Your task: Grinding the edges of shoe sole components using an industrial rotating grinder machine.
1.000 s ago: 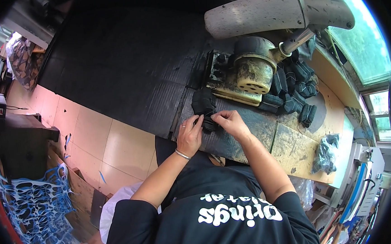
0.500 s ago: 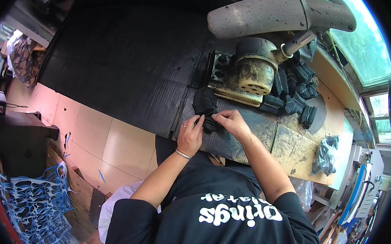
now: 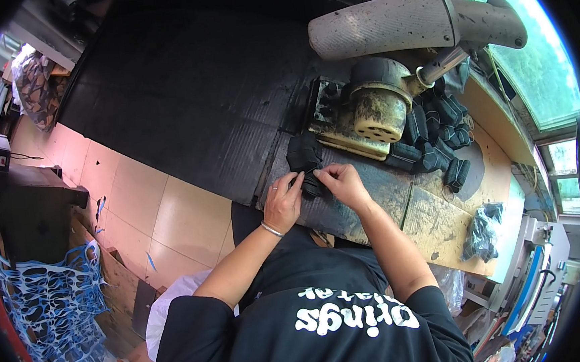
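On the worn near edge of the workbench [image 3: 372, 195] lies a stack of black, fabric-like pieces [image 3: 303, 152]. My left hand [image 3: 283, 200] is closed at the near end of this stack, its fingertips pinching a black piece. My right hand [image 3: 345, 182] pinches the same bundle from the right, thumb and forefinger together. Both sets of fingertips are close to each other, and exactly what lies between them is partly hidden. Beyond my right hand stand several black bundles [image 3: 433, 154], bound with thin pale thread.
A stained sewing-machine-like device with a perforated cylinder [image 3: 379, 111] and a long grey arm [image 3: 383, 25] stands just beyond my hands. A clear plastic bag [image 3: 483, 231] holding dark things lies at the right. Blue-white netting [image 3: 54, 312] hangs at lower left above the tiled floor [image 3: 178, 212].
My hands stay at the black stack with almost the same grip. The right fingers shift very slightly; nothing else visibly moves.
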The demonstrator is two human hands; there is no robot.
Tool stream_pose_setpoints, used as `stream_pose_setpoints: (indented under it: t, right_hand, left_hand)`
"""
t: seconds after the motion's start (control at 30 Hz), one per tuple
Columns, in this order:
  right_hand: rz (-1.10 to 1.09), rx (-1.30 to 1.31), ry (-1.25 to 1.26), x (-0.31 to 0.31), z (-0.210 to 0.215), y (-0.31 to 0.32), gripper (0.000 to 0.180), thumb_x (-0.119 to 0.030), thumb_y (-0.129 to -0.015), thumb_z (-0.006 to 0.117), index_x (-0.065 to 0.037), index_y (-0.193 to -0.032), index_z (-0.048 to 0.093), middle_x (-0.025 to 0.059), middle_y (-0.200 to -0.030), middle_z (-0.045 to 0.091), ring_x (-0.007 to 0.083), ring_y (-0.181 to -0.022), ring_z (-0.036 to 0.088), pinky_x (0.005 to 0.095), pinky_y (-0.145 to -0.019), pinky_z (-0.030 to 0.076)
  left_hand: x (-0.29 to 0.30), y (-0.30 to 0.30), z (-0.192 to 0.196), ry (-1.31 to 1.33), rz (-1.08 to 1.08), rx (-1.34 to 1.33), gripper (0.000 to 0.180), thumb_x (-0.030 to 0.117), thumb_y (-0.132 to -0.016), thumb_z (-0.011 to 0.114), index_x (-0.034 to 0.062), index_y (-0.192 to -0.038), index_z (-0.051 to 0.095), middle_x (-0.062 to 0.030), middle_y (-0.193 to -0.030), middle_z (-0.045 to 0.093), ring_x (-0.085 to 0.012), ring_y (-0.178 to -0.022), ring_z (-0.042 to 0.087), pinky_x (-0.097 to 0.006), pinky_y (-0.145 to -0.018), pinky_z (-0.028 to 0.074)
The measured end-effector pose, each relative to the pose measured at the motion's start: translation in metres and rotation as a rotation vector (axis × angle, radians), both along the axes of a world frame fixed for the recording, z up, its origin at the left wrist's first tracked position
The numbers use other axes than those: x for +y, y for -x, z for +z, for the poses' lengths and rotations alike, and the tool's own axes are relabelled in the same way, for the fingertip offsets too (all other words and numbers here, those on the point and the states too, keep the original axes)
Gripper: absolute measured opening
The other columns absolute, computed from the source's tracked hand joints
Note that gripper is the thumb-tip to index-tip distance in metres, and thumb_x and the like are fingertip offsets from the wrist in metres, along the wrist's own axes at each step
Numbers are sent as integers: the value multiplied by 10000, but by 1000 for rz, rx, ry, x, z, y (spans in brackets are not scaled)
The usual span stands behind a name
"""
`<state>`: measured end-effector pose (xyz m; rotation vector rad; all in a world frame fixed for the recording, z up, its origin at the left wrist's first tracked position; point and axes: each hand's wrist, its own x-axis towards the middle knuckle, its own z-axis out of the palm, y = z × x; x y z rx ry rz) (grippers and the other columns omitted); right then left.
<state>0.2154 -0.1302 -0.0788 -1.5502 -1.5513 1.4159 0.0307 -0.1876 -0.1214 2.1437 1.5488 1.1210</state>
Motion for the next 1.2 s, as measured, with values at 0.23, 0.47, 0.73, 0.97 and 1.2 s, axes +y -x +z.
stream_pose_setpoints:
  t: [0.23,0.47,0.73,0.97,1.2]
  right_hand:
    - [79,-259,-447,-10,19,-1,120,-118,-894,673,0,-917,683,196,-886,674,407,-845,654,411,-720,522]
    - [117,-272,-523,-5,22,-10,121,-118,-896,674,-2,-928,669,186,-863,669,395,-821,657,416,-703,521]
    - [15,-466,-660,1,63,-3,85,-116,-897,672,-34,-918,661,155,-856,672,362,-750,662,399,-659,528]
    - [85,-11,-424,12,81,8,436,-206,-882,715,24,-1236,607,171,-1060,666,253,-844,673,330,-774,543]
    - [321,-600,-431,-27,3,-20,856,-284,-803,759,76,-1456,338,246,-1531,336,402,-1408,347,453,-1142,332]
  left_hand:
    - [-1,0,0,17,0,5,483,-17,-778,689,16,-1257,638,-162,-1168,602,-342,-1030,604,-404,-907,476]
    - [2,-1,1,33,2,-5,495,6,-772,707,17,-1262,633,-159,-1168,601,-343,-1026,603,-403,-908,471]
    - [3,-4,-1,40,28,-22,472,61,-790,721,35,-1254,638,-147,-1196,598,-336,-1050,594,-408,-909,461]
    - [2,-4,-3,56,65,19,624,169,-776,763,59,-1349,541,-142,-1292,538,-344,-1155,539,-446,-961,430]
    - [39,15,8,220,-97,148,1186,308,-652,870,-2,-1543,150,-221,-1582,217,-383,-1483,182,-494,-1198,179]
